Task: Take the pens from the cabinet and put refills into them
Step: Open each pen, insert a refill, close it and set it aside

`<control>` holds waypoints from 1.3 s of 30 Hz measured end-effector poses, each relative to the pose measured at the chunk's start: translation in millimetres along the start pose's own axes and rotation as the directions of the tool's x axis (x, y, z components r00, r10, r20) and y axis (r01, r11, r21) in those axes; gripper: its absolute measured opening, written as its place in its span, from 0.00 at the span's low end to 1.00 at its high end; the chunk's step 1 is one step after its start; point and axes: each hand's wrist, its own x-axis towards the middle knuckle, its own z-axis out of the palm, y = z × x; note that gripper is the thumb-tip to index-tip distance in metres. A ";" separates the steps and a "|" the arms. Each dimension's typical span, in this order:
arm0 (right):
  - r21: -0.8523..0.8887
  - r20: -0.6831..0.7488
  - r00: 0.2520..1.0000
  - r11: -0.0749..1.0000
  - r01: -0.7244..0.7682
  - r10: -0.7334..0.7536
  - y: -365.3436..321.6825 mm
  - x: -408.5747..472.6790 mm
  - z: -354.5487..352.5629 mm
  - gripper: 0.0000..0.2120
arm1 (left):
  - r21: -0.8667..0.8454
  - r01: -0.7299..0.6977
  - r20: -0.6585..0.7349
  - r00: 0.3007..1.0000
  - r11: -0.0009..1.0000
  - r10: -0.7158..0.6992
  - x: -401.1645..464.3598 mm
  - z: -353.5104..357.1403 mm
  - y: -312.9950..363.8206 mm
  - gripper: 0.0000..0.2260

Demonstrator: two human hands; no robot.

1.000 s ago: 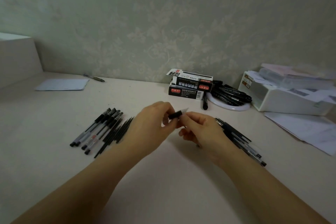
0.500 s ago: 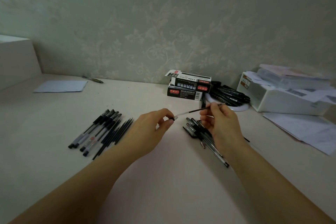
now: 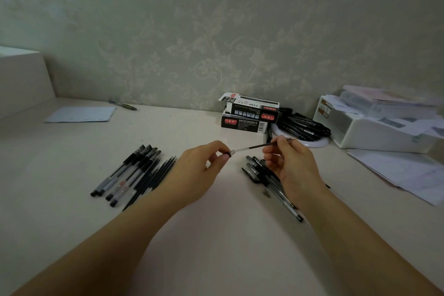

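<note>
Head view, frame centre: my left hand (image 3: 204, 170) pinches the pen barrel (image 3: 228, 153); my right hand (image 3: 292, 166) pinches the refill (image 3: 259, 146), its end at the barrel mouth. Refilling step underway, judged; next, slide refill straight in.

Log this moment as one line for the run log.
left hand: pinches pen end | right hand: holds refill | refill: partly out

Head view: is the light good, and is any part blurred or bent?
Head view: dim, flat light with soft shadows and no glare; the white box and papers at the right edge are smeared; wide-angle bending curves the table edge; the refill stays readable.
</note>
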 end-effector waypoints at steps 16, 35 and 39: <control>-0.880 0.443 0.896 0.181 0.440 -0.030 -14.4 -4.5 -12.0 0.13 | 0.024 -0.056 0.018 0.998 0.998 0.056 -2.0 0.4 0.9 0.05; -0.871 0.478 0.857 0.234 0.432 0.195 -32.8 -4.9 -25.0 0.14 | 0.060 -0.051 0.088 0.995 0.997 0.046 -3.3 0.5 2.1 0.05; -0.883 0.470 0.850 0.124 0.454 0.237 -25.5 -5.9 -23.7 0.07 | 0.064 -0.047 0.099 0.994 0.997 0.041 -3.6 0.7 1.9 0.06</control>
